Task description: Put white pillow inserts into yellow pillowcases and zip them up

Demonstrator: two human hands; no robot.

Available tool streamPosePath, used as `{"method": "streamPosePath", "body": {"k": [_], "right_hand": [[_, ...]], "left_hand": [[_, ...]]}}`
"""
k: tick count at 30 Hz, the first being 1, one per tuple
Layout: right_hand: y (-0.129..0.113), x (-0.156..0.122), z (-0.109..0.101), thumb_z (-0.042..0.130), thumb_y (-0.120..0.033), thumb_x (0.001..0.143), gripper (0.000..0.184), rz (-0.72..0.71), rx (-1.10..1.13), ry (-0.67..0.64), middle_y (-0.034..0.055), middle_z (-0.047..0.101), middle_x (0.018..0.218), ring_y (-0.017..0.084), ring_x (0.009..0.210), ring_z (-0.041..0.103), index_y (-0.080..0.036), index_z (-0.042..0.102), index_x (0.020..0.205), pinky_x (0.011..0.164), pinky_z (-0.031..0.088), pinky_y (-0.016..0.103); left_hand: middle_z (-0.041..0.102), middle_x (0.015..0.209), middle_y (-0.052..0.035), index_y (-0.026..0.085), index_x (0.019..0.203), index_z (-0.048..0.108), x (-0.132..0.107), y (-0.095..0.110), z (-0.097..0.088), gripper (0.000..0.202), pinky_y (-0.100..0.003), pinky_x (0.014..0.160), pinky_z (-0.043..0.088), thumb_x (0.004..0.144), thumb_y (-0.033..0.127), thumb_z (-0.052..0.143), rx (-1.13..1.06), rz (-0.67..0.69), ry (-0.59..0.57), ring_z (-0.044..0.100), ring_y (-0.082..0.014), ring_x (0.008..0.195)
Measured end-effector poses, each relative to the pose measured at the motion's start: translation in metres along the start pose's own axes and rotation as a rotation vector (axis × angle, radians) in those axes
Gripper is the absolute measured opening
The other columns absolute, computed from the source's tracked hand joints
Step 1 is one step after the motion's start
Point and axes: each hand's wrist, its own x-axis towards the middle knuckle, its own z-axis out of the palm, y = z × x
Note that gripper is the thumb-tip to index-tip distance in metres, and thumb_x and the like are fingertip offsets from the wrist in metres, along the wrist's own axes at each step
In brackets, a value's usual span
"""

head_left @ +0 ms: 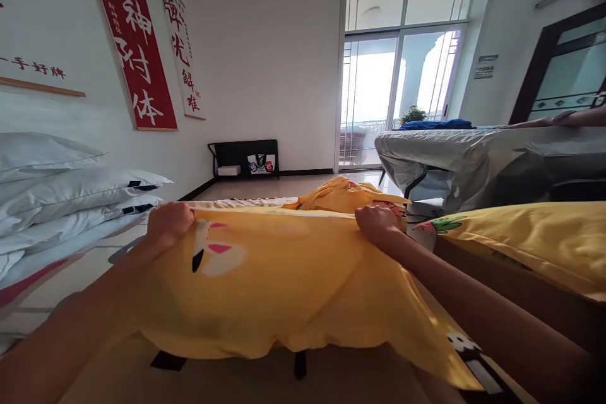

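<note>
My left hand is closed in a fist on the far left corner of a yellow pillowcase. The far right corner of the same pillowcase is gripped by my right hand. The cloth stretches between both fists, with a white, pink and black print near the left one. Its wavy near edge hangs towards me. Below that edge, in shadow, show a black tab and a second dark strip. Whether a pillow fills the case, I cannot tell.
White pillows are stacked at the left. Crumpled yellow cloth lies just beyond the pillowcase, and a yellow pillow is at the right. Behind it stands a plastic-covered table, with another person's arm over it. A black rack stands by the wall.
</note>
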Motion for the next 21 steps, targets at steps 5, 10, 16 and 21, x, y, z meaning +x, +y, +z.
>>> {"method": "streamPosePath", "body": {"k": [5, 10, 16, 21], "right_hand": [[0.017, -0.004, -0.01, 0.03, -0.008, 0.09, 0.036, 0.092, -0.082, 0.134, 0.0245, 0.066, 0.093, 0.035, 0.09, 0.067, -0.003, 0.061, 0.107, 0.069, 0.049, 0.043], [0.015, -0.049, 0.068, 0.035, -0.005, 0.087, 0.032, 0.009, -0.061, -0.05, 0.0233, 0.067, 0.083, 0.032, 0.081, 0.069, -0.004, 0.064, 0.102, 0.069, 0.051, 0.041], [-0.003, -0.066, 0.12, 0.037, -0.004, 0.085, 0.038, 0.024, 0.067, -0.077, 0.0298, 0.066, 0.091, 0.033, 0.087, 0.069, 0.004, 0.056, 0.118, 0.072, 0.051, 0.042], [0.009, -0.031, 0.077, 0.039, -0.008, 0.085, 0.031, 0.105, 0.174, -0.01, 0.0189, 0.069, 0.086, 0.026, 0.083, 0.068, -0.008, 0.064, 0.104, 0.072, 0.049, 0.034]], "left_hand": [[0.058, 0.079, -0.0084, 0.013, 0.087, 0.057, -0.002, -0.012, 0.001, 0.042, -0.031, 0.067, 0.037, 0.095, 0.032, 0.021, -0.054, -0.076, 0.209, 0.058, -0.0231, 0.079], [0.06, 0.065, -0.0064, 0.016, 0.072, 0.06, -0.055, -0.003, 0.095, 0.027, -0.029, 0.064, 0.037, 0.085, 0.033, 0.044, -0.196, 0.016, -0.023, 0.058, -0.0223, 0.069], [0.065, 0.065, -0.0072, 0.017, 0.064, 0.061, -0.069, 0.006, 0.164, 0.026, -0.025, 0.056, 0.035, 0.081, 0.026, 0.044, -0.418, -0.009, -0.189, 0.061, -0.0199, 0.064], [0.06, 0.062, -0.0063, 0.016, 0.06, 0.055, -0.027, 0.012, 0.118, 0.022, -0.025, 0.055, 0.035, 0.077, 0.02, 0.041, -0.602, -0.147, 0.005, 0.054, -0.0171, 0.06]]}}
